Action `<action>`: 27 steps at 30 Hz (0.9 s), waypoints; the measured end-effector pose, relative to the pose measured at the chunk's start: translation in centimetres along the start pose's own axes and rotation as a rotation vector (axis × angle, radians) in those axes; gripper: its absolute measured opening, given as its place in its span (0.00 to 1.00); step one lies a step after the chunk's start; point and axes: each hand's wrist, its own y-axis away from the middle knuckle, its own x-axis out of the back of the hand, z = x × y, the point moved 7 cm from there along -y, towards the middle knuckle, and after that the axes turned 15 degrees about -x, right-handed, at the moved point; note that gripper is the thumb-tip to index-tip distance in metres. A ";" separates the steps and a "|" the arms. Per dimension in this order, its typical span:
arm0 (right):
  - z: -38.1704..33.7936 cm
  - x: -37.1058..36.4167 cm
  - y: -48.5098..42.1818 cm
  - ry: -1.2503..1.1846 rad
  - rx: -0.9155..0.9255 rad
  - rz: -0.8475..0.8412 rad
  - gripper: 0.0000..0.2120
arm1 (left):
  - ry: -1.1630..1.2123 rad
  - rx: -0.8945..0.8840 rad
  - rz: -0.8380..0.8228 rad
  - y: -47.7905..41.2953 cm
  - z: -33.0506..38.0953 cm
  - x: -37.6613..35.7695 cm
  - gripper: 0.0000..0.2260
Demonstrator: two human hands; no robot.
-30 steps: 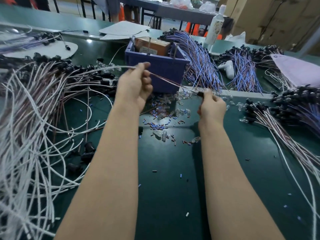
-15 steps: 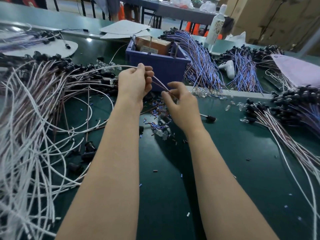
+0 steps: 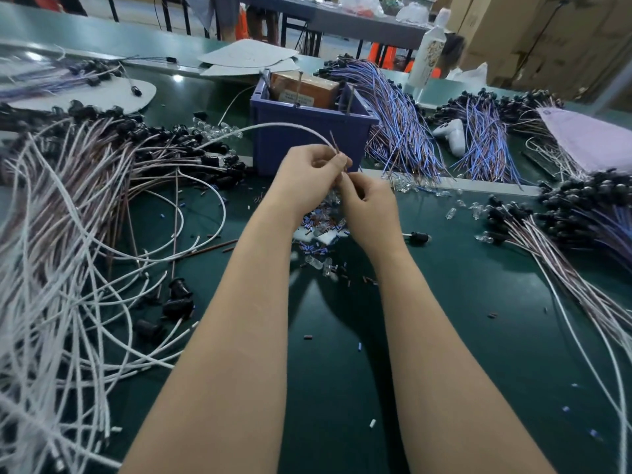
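Observation:
My left hand [image 3: 307,176] pinches the end of a white wire [image 3: 273,126] that arcs up and left toward the wire pile; two thin brown stripped ends stick up above its fingers. My right hand [image 3: 367,203] sits right against it, fingers curled and pinching at the same wire end or a small part on it; what it holds is hidden. Below both hands lies a heap of small blue sleeves and clear bulbs [image 3: 319,230] on the green table [image 3: 444,336]. A black socket piece [image 3: 419,238] lies to the right.
A big pile of white and brown wires [image 3: 68,251] with black sockets fills the left. A blue bin [image 3: 307,131] stands behind the hands. Blue-purple wire bundles [image 3: 403,124] lie behind it, finished wires with black sockets [image 3: 581,213] at right, and a white bottle [image 3: 427,46] at the back.
My right hand left the black socket piece on the table and moved left and up to meet my left hand. The wire end now points up between both hands.

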 end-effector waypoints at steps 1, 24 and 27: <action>0.0 0.1 0.0 -0.022 -0.015 -0.009 0.15 | -0.016 -0.032 0.006 -0.1 0.3 0.0 0.08; 0.7 5.4 -0.5 -0.753 -0.138 0.318 0.11 | -0.138 -0.015 -0.202 0.6 0.4 -1.6 0.10; 2.8 5.4 -1.0 -0.968 -0.295 0.343 0.13 | -0.046 0.048 -0.186 0.9 -0.5 -1.4 0.11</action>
